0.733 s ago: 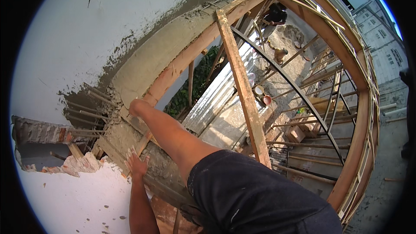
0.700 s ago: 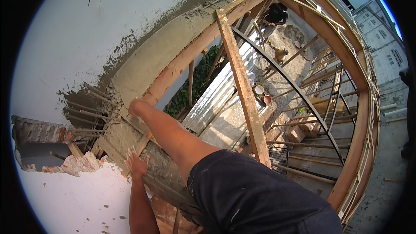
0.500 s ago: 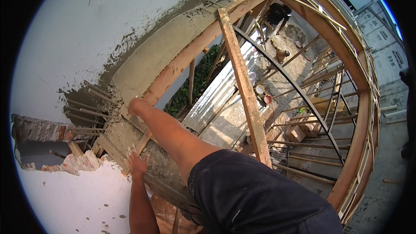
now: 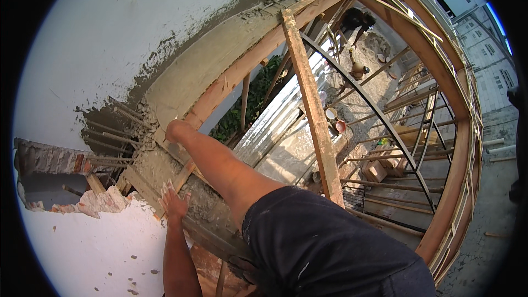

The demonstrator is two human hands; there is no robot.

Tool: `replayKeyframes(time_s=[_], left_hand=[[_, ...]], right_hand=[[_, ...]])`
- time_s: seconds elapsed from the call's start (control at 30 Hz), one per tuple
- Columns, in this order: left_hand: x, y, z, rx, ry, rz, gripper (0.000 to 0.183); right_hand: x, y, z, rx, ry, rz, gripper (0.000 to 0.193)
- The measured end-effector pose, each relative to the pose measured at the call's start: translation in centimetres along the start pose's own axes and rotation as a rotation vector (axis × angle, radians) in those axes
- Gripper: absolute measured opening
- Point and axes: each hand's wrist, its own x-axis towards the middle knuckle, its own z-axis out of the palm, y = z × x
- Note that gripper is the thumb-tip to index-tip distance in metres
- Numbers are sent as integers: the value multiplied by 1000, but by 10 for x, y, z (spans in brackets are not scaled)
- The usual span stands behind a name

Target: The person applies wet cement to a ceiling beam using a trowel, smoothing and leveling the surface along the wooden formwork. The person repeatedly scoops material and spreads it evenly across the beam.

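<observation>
My bare right arm reaches out from a dark sleeve across the beam formwork. At its end my right hand (image 4: 177, 130) is closed, its fingers mostly hidden, on what looks like a narrow flat board (image 4: 177, 155) lying over the wet concrete. Nearer to me, my left hand (image 4: 175, 204) rests by the edge of the formwork plank (image 4: 144, 186), fingers spread and smeared with cement. Rough grey concrete (image 4: 157, 166) fills the space between the planks. A short wooden crosspiece (image 4: 185, 175) spans it between my two hands.
Rebar ends (image 4: 113, 140) stick out beside the broken wall opening (image 4: 49, 190). A smoothed concrete strip (image 4: 214, 55) runs along the white wall. One wooden beam (image 4: 311, 104) crosses the open drop. Far below are buckets (image 4: 341, 126), poles and two people (image 4: 356, 19).
The whole view has shifted slightly to the right. My left fingers look a little more spread and raised. My right hand stays at nearly the same spot over the concrete.
</observation>
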Motion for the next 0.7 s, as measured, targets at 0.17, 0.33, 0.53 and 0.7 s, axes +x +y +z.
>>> replayKeyframes(time_s=[0.17, 0.33, 0.53, 0.7], left_hand=[[-1, 2, -2, -19, -16, -17, 108], [1, 0, 0, -9, 12, -7, 108], [4, -3, 4, -3, 12, -7, 108], [7, -6, 8, 2, 21, -3, 108]], right_hand=[[11, 5, 5, -18, 11, -31, 35], [12, 8, 6, -80, 18, -46, 32], [17, 6, 8, 119, 53, 43, 35], [35, 7, 11, 13, -22, 8, 35]])
